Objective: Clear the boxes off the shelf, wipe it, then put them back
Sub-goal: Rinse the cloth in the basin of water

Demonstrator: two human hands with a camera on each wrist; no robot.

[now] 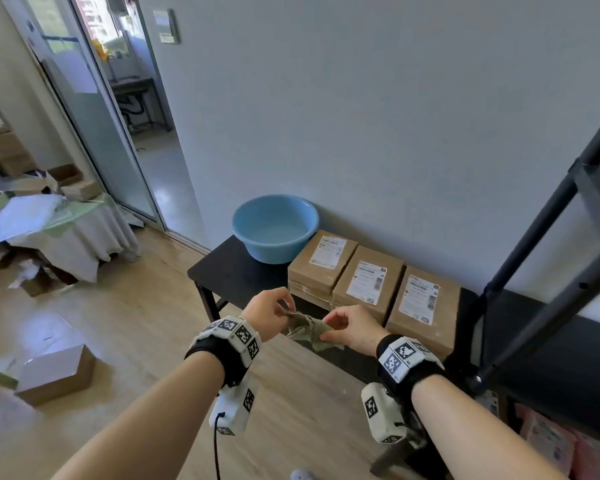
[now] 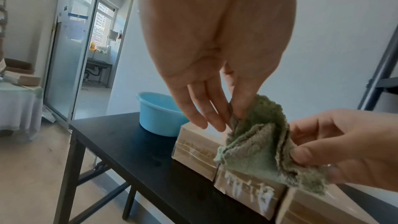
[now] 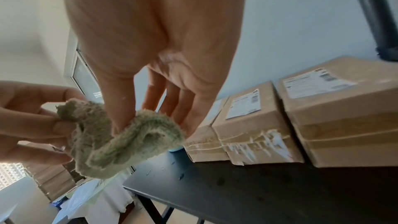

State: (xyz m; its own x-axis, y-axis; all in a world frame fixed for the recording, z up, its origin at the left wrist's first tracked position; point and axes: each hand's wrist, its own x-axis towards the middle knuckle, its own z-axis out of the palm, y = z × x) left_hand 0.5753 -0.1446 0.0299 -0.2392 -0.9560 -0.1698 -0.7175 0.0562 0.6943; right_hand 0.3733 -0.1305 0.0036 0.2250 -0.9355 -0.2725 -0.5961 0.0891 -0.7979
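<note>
Both hands hold a crumpled green cloth [image 1: 309,331] in the air in front of a low black table [image 1: 236,275]. My left hand [image 1: 270,314] pinches one corner of the cloth [image 2: 256,144] between thumb and fingers. My right hand [image 1: 352,326] pinches the opposite side of the cloth [image 3: 120,140]. Three brown cardboard boxes with white labels [image 1: 368,285] stand side by side on the table, just beyond the hands. The black metal shelf frame [image 1: 548,258] rises at the right.
A light blue basin [image 1: 275,227] sits on the table's far left end by the grey wall. On the wooden floor at left lie a cardboard box [image 1: 58,372] and a cluttered covered table [image 1: 49,220]. A glass door [image 1: 94,109] stands open behind.
</note>
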